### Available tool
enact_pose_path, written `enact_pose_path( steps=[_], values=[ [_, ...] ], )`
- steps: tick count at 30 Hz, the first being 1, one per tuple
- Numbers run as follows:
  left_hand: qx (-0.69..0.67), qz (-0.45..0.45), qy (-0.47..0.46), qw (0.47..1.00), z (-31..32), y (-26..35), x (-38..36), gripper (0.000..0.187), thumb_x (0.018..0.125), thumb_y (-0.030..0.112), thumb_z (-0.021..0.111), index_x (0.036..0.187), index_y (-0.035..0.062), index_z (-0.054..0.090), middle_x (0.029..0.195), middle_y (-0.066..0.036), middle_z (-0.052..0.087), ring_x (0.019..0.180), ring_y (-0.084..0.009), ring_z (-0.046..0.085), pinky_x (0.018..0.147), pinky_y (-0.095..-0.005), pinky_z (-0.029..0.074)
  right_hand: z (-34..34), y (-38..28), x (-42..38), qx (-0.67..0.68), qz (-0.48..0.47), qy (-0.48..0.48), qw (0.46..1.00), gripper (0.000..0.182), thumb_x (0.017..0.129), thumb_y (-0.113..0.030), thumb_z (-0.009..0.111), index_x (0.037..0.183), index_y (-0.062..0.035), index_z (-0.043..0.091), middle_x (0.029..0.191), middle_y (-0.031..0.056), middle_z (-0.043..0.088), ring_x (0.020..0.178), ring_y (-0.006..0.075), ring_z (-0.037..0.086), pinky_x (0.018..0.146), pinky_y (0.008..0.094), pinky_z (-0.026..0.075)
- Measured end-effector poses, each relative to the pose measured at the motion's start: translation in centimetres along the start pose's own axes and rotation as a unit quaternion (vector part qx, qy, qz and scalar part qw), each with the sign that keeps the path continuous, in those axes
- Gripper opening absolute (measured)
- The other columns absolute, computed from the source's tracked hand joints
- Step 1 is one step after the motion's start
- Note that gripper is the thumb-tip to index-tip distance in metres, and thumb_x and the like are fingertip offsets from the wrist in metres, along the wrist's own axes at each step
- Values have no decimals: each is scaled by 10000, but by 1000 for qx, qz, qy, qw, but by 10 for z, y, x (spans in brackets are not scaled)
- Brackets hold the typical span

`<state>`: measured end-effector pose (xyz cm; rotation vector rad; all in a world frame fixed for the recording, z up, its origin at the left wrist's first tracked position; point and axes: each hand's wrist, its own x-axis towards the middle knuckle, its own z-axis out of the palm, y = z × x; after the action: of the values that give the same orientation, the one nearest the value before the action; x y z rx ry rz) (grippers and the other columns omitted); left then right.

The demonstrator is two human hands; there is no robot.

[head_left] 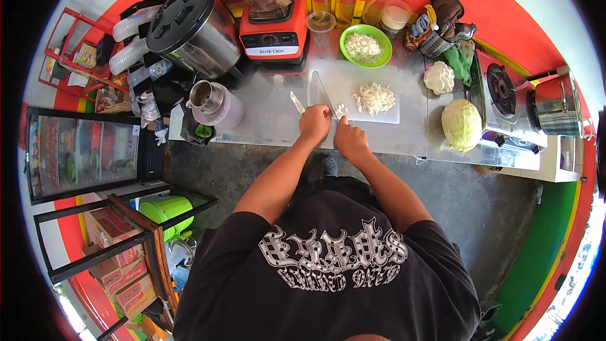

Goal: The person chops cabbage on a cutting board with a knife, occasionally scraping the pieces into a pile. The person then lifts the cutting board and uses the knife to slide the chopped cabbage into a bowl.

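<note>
Shredded cabbage (377, 100) may scatter if the knife (325, 93) slips. Right hand (351, 139) is closed around it; left hand's (315, 124) hold is unclear.

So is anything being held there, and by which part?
A long knife: the right hand appears to hold it by its near end, the handle hidden from view. Whether the left hand grips anything cannot be told.

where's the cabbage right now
In the head view, the cabbage sits on the right side of the counter, just below the cauliflower and left of the stove.
</note>
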<state>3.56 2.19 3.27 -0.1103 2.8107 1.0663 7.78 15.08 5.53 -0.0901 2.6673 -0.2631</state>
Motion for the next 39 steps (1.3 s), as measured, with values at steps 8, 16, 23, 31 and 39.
enact_pose_path(
  steps=[8,16,23,31,39],
  values=[
    [32,11,-5,999,-3,2,-1,145,871,229,670,849,107,747,856,-133,740,833,-368,712,740,-469,568,-13,0,-5,0,-18,-1,1000,267,932,-118,531,1155,21,482,968,238,736,921,390,738,780,471,595],
    [32,22,-20,999,-1,0,-3,147,863,220,680,880,97,759,881,-127,748,843,-347,720,750,-441,572,0,5,2,-5,-28,35,999,208,939,-120,524,1111,-5,499,894,203,746,863,372,752,719,444,610],
    [67,76,-14,995,-5,4,-7,163,908,184,611,863,69,717,923,-157,705,882,-382,685,760,-495,544,-2,1,-2,5,-18,0,1000,221,934,-115,523,1110,17,493,930,229,737,889,387,742,753,478,597],
    [80,148,-2,986,-4,-1,-10,168,923,142,551,873,62,690,921,-136,671,895,-367,671,769,-493,540,-11,3,1,-8,-41,19,999,209,940,-121,537,1103,5,504,924,198,746,870,357,753,744,448,607],
    [126,174,5,977,5,-5,-17,147,909,138,549,861,67,668,957,-98,667,941,-318,670,777,-463,564,-3,3,3,21,-29,27,999,222,932,-124,561,1102,4,497,924,204,743,890,355,751,746,443,607]
  ],
)
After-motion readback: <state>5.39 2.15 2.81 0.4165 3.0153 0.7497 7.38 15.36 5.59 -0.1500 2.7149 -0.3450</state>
